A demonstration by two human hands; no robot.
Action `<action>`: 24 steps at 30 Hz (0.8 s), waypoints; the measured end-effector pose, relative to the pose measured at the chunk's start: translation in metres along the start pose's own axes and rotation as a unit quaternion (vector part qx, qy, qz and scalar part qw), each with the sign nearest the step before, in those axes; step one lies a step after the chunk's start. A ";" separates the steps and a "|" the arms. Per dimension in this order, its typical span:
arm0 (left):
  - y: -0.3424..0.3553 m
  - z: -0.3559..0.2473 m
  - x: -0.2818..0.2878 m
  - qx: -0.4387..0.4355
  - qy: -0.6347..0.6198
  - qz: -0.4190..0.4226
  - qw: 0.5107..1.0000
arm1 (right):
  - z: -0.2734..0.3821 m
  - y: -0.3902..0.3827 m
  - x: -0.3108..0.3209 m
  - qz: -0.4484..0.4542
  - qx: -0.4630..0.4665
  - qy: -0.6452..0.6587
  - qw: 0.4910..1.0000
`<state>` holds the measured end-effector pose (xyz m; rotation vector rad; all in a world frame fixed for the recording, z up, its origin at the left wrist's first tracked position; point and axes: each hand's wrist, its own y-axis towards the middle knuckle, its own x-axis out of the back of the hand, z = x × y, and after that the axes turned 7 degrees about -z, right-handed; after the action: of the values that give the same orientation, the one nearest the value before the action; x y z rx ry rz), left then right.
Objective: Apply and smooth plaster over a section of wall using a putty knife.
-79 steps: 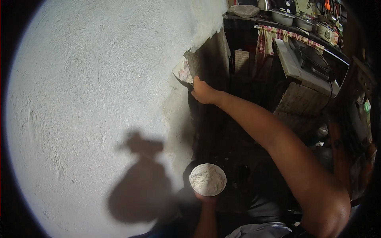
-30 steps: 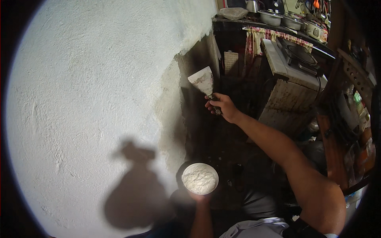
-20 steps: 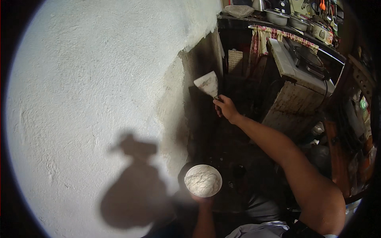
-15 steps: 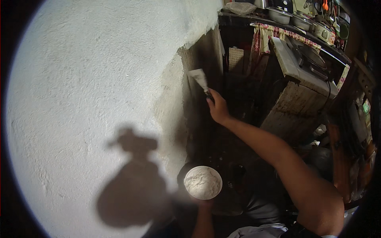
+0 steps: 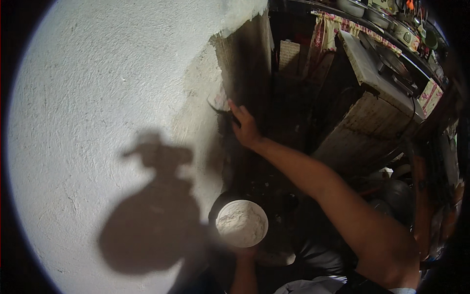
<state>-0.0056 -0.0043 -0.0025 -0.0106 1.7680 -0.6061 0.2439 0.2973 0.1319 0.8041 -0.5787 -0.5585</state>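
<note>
My right hand (image 5: 246,128) grips a putty knife (image 5: 219,104), its blade laid against the edge of the wall (image 5: 98,88). Bare grey plaster (image 5: 199,105) borders the white textured coat there. Low in front of me, my left hand (image 5: 246,252) supports a round white bowl (image 5: 267,229) from underneath; its fingers are mostly hidden by the bowl. Thick, pale putty (image 5: 243,224) is heaped inside.
A worn slab-topped stand (image 5: 364,115) with a stove (image 5: 391,68) on it is to the right. Beyond hang flowered curtains (image 5: 325,36) below a shelf of pots (image 5: 352,7). My shadow (image 5: 152,215) falls across the wall.
My right hand has moved left and brought the putty knife from in front of the dark gap onto the wall edge. The view has shifted slightly; the bowl is still held low.
</note>
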 end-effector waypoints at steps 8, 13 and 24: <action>0.006 0.015 -0.006 -0.032 0.058 -0.028 0.997 | 0.010 -0.010 0.036 -0.034 -0.012 -0.028 0.999; 0.004 0.009 -0.010 -0.029 0.043 -0.029 0.998 | 0.016 0.027 0.022 -0.044 -0.002 -0.008 0.999; -0.001 0.008 -0.038 0.020 -0.060 0.037 0.997 | 0.024 0.009 0.061 0.032 0.008 -0.036 0.999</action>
<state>0.0130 0.0035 0.0312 0.0455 1.6335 -0.5755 0.2738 0.2504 0.1682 0.7809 -0.6744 -0.5255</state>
